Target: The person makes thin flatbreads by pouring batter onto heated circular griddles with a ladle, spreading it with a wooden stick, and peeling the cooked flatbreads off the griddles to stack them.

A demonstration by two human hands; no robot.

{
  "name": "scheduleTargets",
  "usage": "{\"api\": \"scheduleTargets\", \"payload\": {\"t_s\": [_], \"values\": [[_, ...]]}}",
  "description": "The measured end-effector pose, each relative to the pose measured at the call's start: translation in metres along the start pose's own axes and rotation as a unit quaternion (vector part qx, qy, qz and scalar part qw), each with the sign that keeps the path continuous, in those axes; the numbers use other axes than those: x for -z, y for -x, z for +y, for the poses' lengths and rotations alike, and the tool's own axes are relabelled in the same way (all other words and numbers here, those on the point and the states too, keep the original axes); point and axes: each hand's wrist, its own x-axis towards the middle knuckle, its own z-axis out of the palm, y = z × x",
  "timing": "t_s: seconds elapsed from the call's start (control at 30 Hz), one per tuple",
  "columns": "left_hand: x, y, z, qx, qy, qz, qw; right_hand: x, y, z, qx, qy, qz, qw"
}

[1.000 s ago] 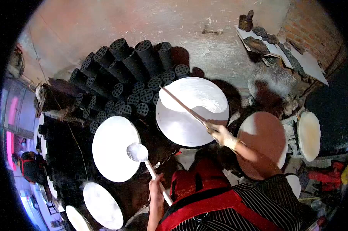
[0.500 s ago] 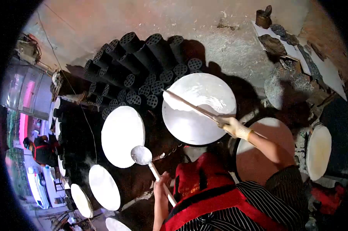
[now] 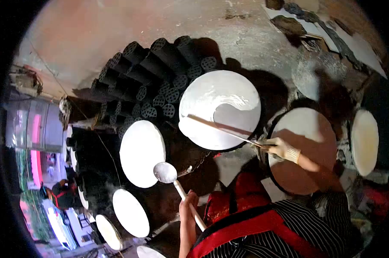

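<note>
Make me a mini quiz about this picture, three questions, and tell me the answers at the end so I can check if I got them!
1. What does the left hand hold?
A) a cup
B) a ladle
C) a broom
2. True or false: part of the round griddle has no white batter on it.
3. Fill in the missing word: the black coal cylinders piled by the wall have lots of ____ in their ends.

Key: 1. B; 2. true; 3. holes
</note>
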Motion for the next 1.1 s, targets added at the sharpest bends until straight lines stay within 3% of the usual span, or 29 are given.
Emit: {"api": "scheduleTargets", "payload": {"t_s": [0.03, 0.07, 0.1, 0.17, 0.23, 0.27, 0.33, 0.37, 0.43, 0.47, 0.53, 0.57, 0.6, 0.67, 0.7, 0.73, 0.77, 0.8, 0.87, 0.9, 0.93, 1.0, 1.03, 1.1], "values": [[0.011, -0.006, -0.003, 0.010, 0.001, -0.004, 1.000, -0.008, 0.012, 0.005, -0.013, -0.018, 0.046, 0.999], [0.009, -0.008, 0.003, 0.020, 0.000, -0.011, 1.000, -0.019, 0.012, 0.021, 0.062, -0.139, 0.092, 0.984], [0.004, -0.005, 0.013, 0.015, -0.027, -0.017, 0.999, -0.038, 0.006, 0.011, -0.023, -0.128, 0.227, 0.965], [0.002, -0.004, 0.029, 0.012, -0.065, -0.048, 0.997, -0.073, -0.027, 0.028, 0.209, -0.112, 0.429, 0.872], [0.014, -0.008, 0.039, 0.017, -0.085, -0.097, 0.992, -0.094, -0.046, 0.051, 0.245, 0.045, 0.420, 0.873], [0.018, -0.010, 0.045, 0.022, -0.092, -0.087, 0.992, -0.106, -0.028, 0.053, 0.121, -0.188, 0.260, 0.939], [0.045, -0.032, 0.046, 0.003, -0.126, -0.124, 0.984, -0.123, 0.000, 0.084, 0.124, -0.019, 0.204, 0.971], [0.059, -0.041, 0.047, -0.005, -0.141, -0.139, 0.980, -0.140, 0.047, 0.047, 0.002, -0.046, 0.164, 0.985], [0.082, -0.051, 0.051, -0.010, -0.130, -0.167, 0.977, -0.152, 0.087, 0.072, 0.030, -0.081, 0.172, 0.981], [0.093, -0.056, 0.053, -0.012, -0.122, -0.179, 0.976, -0.172, 0.099, 0.062, -0.008, -0.095, 0.230, 0.969], [0.118, -0.061, 0.053, 0.010, -0.127, -0.145, 0.981, -0.201, 0.073, 0.144, 0.083, -0.168, 0.331, 0.925], [0.129, -0.059, 0.053, 0.015, -0.131, -0.136, 0.982, -0.211, 0.041, 0.174, 0.077, -0.366, 0.259, 0.891], [0.140, -0.058, 0.054, 0.021, -0.134, -0.128, 0.982, -0.246, 0.026, 0.123, 0.073, -0.411, 0.268, 0.868], [0.163, -0.051, 0.055, 0.029, -0.135, -0.115, 0.984, -0.298, -0.069, 0.128, 0.341, -0.611, 0.063, 0.712], [0.174, -0.049, 0.054, 0.038, -0.120, -0.111, 0.986, -0.312, -0.126, 0.124, 0.383, -0.534, 0.056, 0.752], [0.185, -0.046, 0.053, 0.046, -0.105, -0.107, 0.988, -0.337, -0.126, 0.050, 0.222, -0.303, 0.276, 0.885], [0.196, -0.044, 0.052, 0.055, -0.090, -0.103, 0.989, -0.347, -0.144, 0.012, 0.171, -0.288, 0.266, 0.904], [0.207, -0.041, 0.049, 0.041, -0.090, -0.101, 0.990, -0.359, -0.173, -0.007, 0.166, -0.153, 0.362, 0.904], [0.221, -0.034, 0.051, 0.023, -0.078, -0.102, 0.991, -0.368, -0.237, 0.044, 0.155, -0.158, 0.458, 0.861], [0.230, -0.036, 0.049, 0.020, -0.064, -0.103, 0.992, -0.370, -0.231, 0.063, 0.166, -0.408, 0.372, 0.817], [0.242, -0.038, 0.045, 0.016, -0.048, -0.104, 0.993, -0.372, -0.223, 0.078, 0.149, -0.637, 0.306, 0.691], [0.258, -0.038, 0.038, -0.001, -0.024, -0.105, 0.994, -0.393, -0.175, 0.069, 0.365, -0.576, 0.255, 0.685], [0.260, -0.036, 0.038, -0.007, 0.008, -0.091, 0.996, -0.401, -0.166, 0.055, 0.322, -0.449, 0.395, 0.734], [0.258, -0.024, 0.046, -0.003, -0.018, -0.045, 0.999, -0.403, -0.198, 0.025, 0.265, -0.278, 0.492, 0.781]]}}
